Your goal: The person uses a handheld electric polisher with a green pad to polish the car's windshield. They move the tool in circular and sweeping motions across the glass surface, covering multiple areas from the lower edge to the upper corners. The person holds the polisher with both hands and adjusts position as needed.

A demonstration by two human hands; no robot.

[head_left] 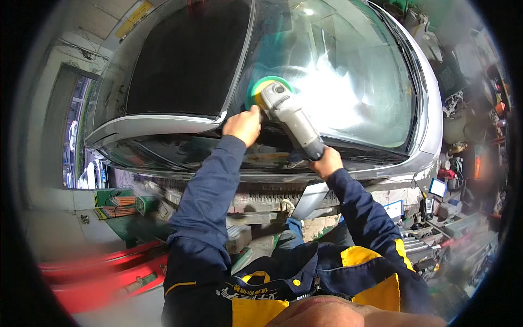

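Gripping polisher (298, 124), slanted forward-left, by tail (314, 150) with right grip (329, 163); clasping it near head (279, 90) with left grip (243, 126), nearer pad (259, 90).

Jacket (297, 267): navy blue, lettering (248, 292) across the chest
Sleeves (204, 199): long, creased, navy, thin yellow stripe (180, 285) on the left
Panels (381, 291): bright yellow
Trousers (295, 225): blue
Shoe (287, 206): pale
Left hand (243, 126), right hand (328, 162): bare

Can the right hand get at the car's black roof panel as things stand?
Probably not: the right hand is wrapped around the rear of the polisher, and the tool and left hand lie between it and the black roof panel.
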